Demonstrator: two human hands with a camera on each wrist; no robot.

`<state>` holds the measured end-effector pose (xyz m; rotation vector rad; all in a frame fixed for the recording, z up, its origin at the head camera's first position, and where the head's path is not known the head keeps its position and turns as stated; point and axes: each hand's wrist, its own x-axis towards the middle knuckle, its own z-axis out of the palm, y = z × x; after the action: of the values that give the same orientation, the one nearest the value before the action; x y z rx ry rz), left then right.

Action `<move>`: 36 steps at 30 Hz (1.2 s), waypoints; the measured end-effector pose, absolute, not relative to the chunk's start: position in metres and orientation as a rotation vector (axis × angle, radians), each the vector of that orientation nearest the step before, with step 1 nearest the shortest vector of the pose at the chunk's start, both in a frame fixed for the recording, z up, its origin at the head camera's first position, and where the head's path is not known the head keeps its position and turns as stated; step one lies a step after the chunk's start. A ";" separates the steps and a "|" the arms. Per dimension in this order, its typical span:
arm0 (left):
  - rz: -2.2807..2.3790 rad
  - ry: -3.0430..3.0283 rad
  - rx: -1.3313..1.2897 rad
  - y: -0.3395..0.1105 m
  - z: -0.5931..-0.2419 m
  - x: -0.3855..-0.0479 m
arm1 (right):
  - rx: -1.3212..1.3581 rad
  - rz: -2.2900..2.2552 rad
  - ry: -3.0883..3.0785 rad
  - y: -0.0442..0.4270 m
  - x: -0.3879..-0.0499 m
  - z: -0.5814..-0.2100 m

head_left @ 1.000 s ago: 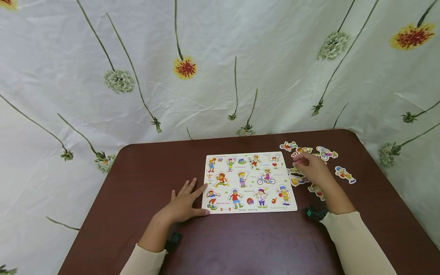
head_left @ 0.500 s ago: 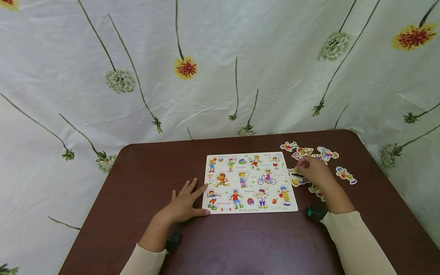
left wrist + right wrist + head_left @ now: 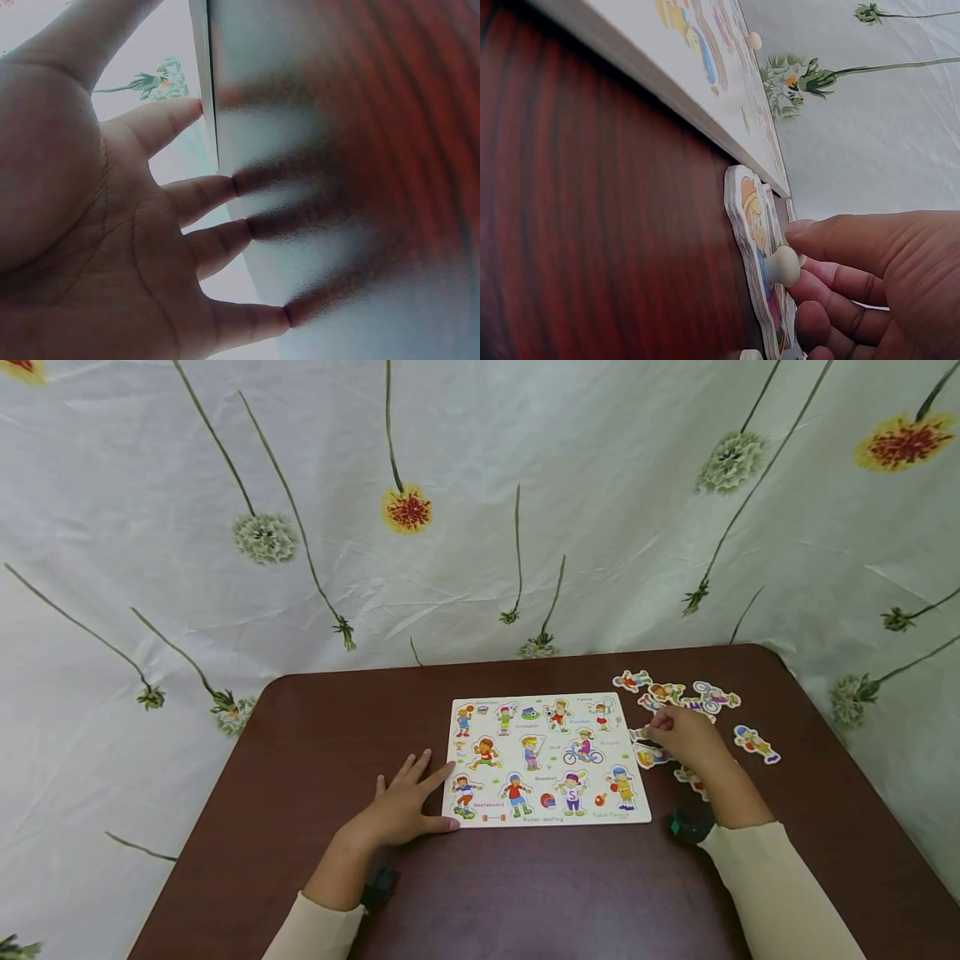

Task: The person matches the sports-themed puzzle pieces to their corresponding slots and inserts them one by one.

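Note:
A white puzzle board (image 3: 551,814) printed with children playing sports lies on the table. My left hand (image 3: 397,806) rests at its left side with fingers spread, thumb and index finger at its edge. In the left wrist view, the left hand (image 3: 112,217) has straight fingers touching the tabletop. Just beyond the board's right edge, my right hand (image 3: 690,743) is over loose puzzle pieces. In the right wrist view, the right hand (image 3: 870,277) pinches a piece's small knob (image 3: 803,260), largely hidden behind a nearer knobbed puzzle piece (image 3: 754,225). The pinched piece's picture is hidden.
Several loose figure pieces lie right of the board, among them a bicycle piece (image 3: 714,697), a piece at the far side (image 3: 632,680) and one further right (image 3: 756,744). A flowered cloth (image 3: 465,568) hangs behind the dark brown table (image 3: 337,718).
My right hand has shifted slightly nearer, its fingertips lower over the pieces beside the board. My left hand stays at the board's edge. The view has drifted a little.

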<state>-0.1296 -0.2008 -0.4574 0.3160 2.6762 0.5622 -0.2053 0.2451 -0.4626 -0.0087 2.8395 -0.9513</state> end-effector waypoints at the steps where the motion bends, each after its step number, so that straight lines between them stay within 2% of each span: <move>1: 0.561 2.678 0.315 -0.201 -0.458 -0.130 | -0.012 -0.952 2.842 0.245 -0.205 -0.463; 36: 0.579 2.676 0.303 -0.200 -0.458 -0.130 | -0.026 -0.924 2.915 0.239 -0.204 -0.457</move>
<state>-0.1299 -0.2003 -0.4576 0.3033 2.6763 0.5788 -0.2038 0.2393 -0.4567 -0.0259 2.9153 -0.9242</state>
